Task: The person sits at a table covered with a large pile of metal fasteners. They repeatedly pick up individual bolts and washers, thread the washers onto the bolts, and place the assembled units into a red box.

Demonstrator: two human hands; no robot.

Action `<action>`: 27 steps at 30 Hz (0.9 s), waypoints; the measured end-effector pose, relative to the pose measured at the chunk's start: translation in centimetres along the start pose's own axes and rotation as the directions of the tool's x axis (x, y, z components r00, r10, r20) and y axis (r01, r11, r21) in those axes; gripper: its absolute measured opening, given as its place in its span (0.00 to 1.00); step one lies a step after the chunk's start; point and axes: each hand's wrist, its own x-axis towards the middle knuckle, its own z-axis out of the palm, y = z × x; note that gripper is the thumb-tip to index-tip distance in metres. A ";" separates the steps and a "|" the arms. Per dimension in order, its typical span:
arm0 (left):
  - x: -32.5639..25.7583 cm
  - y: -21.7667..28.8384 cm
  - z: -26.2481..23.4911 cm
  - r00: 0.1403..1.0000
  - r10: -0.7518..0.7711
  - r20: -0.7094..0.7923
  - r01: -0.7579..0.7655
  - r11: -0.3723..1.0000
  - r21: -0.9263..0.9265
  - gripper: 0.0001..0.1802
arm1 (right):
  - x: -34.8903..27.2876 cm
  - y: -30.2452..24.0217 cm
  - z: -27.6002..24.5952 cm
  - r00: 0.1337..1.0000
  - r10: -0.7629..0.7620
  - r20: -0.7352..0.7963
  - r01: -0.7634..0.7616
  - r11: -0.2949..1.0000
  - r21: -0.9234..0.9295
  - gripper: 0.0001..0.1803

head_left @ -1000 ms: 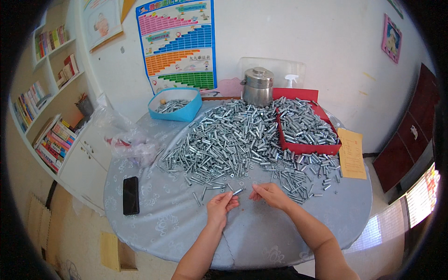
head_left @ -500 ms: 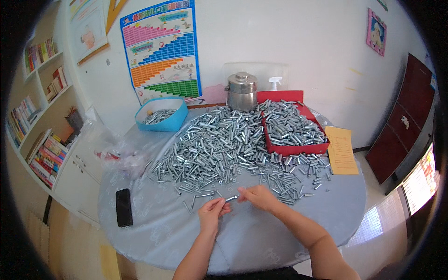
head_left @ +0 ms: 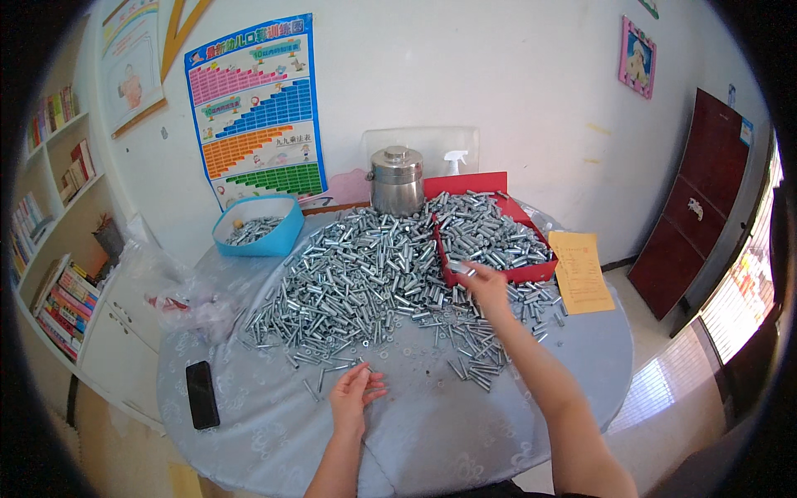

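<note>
My right hand (head_left: 490,289) reaches over the front wall of the red box (head_left: 513,272), its fingers closed on a shiny silver bolt (head_left: 461,268). Similar bolts (head_left: 486,224) fill that box in a heap. My left hand (head_left: 353,394) is low over the cloth, in front of the big pile of loose bolts and sleeves (head_left: 353,270). Its thumb and forefinger are pressed together while the other fingers stick out to the side. Whatever they pinch is too small to make out. A few washers (head_left: 383,354) lie at the pile's front edge.
A light blue bin (head_left: 278,236) with metal parts stands at the back left. Behind the pile are a steel canister (head_left: 397,187) and a white spray bottle (head_left: 455,162). A black phone (head_left: 202,394) lies left, plastic bags (head_left: 187,295) beyond it, a yellow paper (head_left: 583,278) right.
My right hand has moved away from my left, forward and right to the red box, carrying a bolt. The bolt held between both hands has left the left hand. The view has shifted slightly.
</note>
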 end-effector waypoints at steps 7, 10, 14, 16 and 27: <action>0.6 0.2 -0.1 1.000 -0.011 -0.026 0.011 1.000 0.021 0.12 | 12.8 5.1 -8.0 0.934 -0.114 -0.339 0.019 0.963 -0.271 0.21; 0.8 0.3 0.1 0.999 -0.026 -0.020 0.026 0.999 0.026 0.12 | 14.5 7.1 -9.7 0.915 -0.300 -0.269 0.172 0.895 -0.412 0.22; 0.4 0.6 -0.9 0.996 -0.024 -0.084 0.027 0.999 0.025 0.12 | 11.4 4.8 -7.2 0.952 -0.247 -0.180 0.190 0.940 -0.285 0.20; 0.3 0.6 -1.0 0.995 -0.027 -0.093 0.030 0.999 0.034 0.11 | 7.6 2.5 -6.3 0.944 -0.308 -0.118 0.260 0.916 -0.306 0.17; 0.5 0.5 -0.8 0.995 -0.011 -0.100 0.019 0.997 0.074 0.11 | -3.8 3.2 -7.3 0.937 0.140 0.319 0.144 0.678 -0.721 0.11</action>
